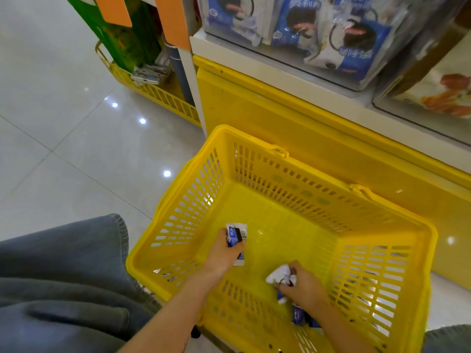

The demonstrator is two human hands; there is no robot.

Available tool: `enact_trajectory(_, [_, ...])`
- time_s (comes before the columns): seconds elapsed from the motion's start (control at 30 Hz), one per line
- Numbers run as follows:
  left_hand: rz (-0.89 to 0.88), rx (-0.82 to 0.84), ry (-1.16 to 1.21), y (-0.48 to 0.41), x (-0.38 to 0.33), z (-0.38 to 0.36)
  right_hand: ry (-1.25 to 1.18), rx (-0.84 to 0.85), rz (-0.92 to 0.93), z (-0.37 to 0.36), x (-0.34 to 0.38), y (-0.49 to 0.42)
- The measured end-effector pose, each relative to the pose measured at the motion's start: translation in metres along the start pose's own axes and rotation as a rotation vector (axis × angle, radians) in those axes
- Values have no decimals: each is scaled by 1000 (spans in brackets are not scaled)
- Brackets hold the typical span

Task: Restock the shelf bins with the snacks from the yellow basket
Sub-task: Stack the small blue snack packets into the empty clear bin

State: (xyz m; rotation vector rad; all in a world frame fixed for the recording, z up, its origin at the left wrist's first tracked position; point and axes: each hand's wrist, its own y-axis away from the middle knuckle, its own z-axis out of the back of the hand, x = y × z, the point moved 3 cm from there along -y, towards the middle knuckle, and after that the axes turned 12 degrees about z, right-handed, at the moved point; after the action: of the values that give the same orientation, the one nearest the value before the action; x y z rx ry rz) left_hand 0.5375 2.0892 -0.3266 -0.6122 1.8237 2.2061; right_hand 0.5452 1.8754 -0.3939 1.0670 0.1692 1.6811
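Both hands are down inside the yellow basket (pixel 293 179), which sits on the pale tiled floor (pixel 63 149) right up against the yellow base panel (pixel 280 110) of the shelf unit. The left hand (pixel 224 253) is over by the basket's left wall, fingers curled round a small blue and white snack packet (pixel 235 234), barcode facing up, with the packet poking out above and below the fist. The right hand (pixel 305 284) is closer to the near wall, and it is clutching a crumpled white packet (pixel 279 275) between thumb and fingers. Just under that wrist there are more blue packets (pixel 298 314) against the basket's bottom; whether any of them are in the grip I cannot tell, the hand covers them. The two hands are near each other but apart, with bare yellow basket floor between them. Up above, on the white shelf edge, stands a clear bin (pixel 356 82) packed with blue and white packets (pixel 318 34) in the same colours as the ones in the hands. To its right sits a second clear bin (pixel 446 93) with orange-printed packs behind the plastic, too blurred to read. At lower left a grey trouser leg (pixel 63 276) fills the corner, close beside the basket. Further back on the left, a low yellow slatted rack (pixel 158 95) holds a green board (pixel 122 34), and two orange tags (pixel 173 19) hang at the top.
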Motion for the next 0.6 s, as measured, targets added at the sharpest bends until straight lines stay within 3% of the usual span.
enact_trajectory(0.07, [9, -13, -48, -6, -2, 2, -224, -98, 22, 17, 18, -4])
enact_trajectory(0.17, [19, 33, -65, -6, -9, -3, -506, -42, 70, 37, 54, -8])
enact_trajectory(0.33, [34, 347, 51, 15, -18, -22, -620, 22, 99, 52, 100, -8])
enact_trajectory(0.4, [-8, 350, 99, 16, -20, -24, -744, 35, 61, 53, 109, -7])
enact_trajectory(0.53, [4, 259, 252, 14, -25, -16, -1212, 17, -34, 65, 114, -2])
enact_trajectory(0.6, [33, 270, 275, 14, -27, -10, -1077, -3, 11, 72, 114, 2])
